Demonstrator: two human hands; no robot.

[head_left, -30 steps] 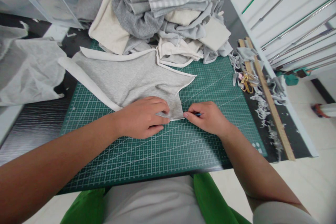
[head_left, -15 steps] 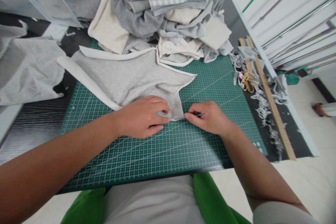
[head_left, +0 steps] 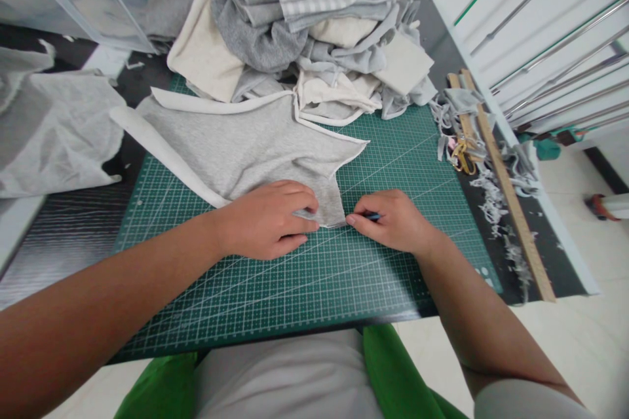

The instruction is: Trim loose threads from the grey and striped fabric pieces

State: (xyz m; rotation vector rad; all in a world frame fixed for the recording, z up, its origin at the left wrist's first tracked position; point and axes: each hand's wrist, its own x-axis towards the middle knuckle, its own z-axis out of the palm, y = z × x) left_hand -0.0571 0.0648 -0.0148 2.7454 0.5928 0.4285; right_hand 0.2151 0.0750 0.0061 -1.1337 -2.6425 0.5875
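A light grey piece of fabric (head_left: 246,144) with white edging lies spread on a green cutting mat (head_left: 304,275). My left hand (head_left: 268,219) rests on the fabric's near corner, fingers curled and pinching the cloth. My right hand (head_left: 393,219) sits just right of that corner, closed around a small blue tool (head_left: 372,216) whose tip points at the fabric edge. Most of the tool is hidden inside the hand.
A tall heap of grey, cream and striped fabric pieces (head_left: 314,26) fills the back of the table. A wooden ruler (head_left: 506,190), yellow-handled scissors (head_left: 462,150) and fabric scraps lie along the right edge. More pale cloth (head_left: 54,131) hangs at the left.
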